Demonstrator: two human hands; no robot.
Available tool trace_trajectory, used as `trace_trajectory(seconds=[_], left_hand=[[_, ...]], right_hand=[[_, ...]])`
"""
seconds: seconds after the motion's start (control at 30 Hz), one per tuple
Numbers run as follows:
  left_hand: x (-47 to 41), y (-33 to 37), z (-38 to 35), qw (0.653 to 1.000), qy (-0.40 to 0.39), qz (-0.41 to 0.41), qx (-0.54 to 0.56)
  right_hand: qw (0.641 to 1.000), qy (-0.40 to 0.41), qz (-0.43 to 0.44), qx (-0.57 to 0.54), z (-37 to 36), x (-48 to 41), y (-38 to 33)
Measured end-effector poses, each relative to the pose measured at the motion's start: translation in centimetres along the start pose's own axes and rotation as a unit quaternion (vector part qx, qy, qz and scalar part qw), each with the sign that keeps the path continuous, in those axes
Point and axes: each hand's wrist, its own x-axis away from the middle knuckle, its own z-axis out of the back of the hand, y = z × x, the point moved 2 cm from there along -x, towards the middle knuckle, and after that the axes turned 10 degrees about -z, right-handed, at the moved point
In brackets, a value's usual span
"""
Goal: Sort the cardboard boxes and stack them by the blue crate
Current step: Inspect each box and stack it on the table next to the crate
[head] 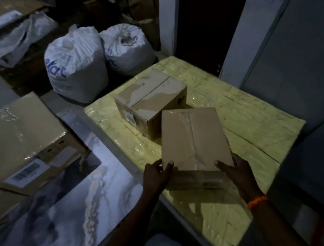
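**Item:** taped box [194, 141], lower centre of the frame, over the yellow film-wrapped tabletop [249, 114]. I cannot tell whether it rests there or is already lifted.

**Hold:** near end only. My view shows the left hand [157, 175] and right hand [236, 169] each clamping a near corner, thumbs laid on the top face.

**Risks, as I judge them:**
- The grip sits at one end, so the far end may dip and knock the second box [152, 101] just behind it.
- The tape and film look slick, so the box could slide out of the hands.
- The light is poor and I see no blue crate in frame, so the box could be carried to the wrong spot.

**Condition:** brown cardboard, a flat oblong. Clear tape runs lengthwise along the top, wrinkled and glossy. The visible corners look square, and no label shows on the top face.

**Nearby:** two white sacks [76, 66], upper centre, and a large labelled carton [18, 132], left edge.
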Motion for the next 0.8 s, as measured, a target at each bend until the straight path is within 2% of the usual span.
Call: trace_trajectory(seconds=[0.1,0.23,0.4,0.57,0.8], left_hand=[[4.2,0.7,3.0,0.994,0.088,0.008,0.066],[9.1,0.8,8.6,0.983,0.181,-0.006,0.031],[16.2,1.8,16.1,0.953,0.286,-0.033,0.091],[23.7,-1.3,19.8,0.92,0.373,0.012,0.122],[32.3,-6.5,17.7,0.846,0.474,0.114,0.214]], right_hand=[[0.998,-0.031,0.033,-0.04,-1.0,5.2,-1.5],[0.992,-0.101,0.028,-0.066,-3.3,10.9,-2.4],[0.975,-0.212,0.039,-0.058,-8.4,16.1,-3.7],[0.942,-0.321,0.099,0.028,-13.4,18.0,-4.4],[0.866,-0.435,0.18,0.169,-20.7,18.1,-4.0]])
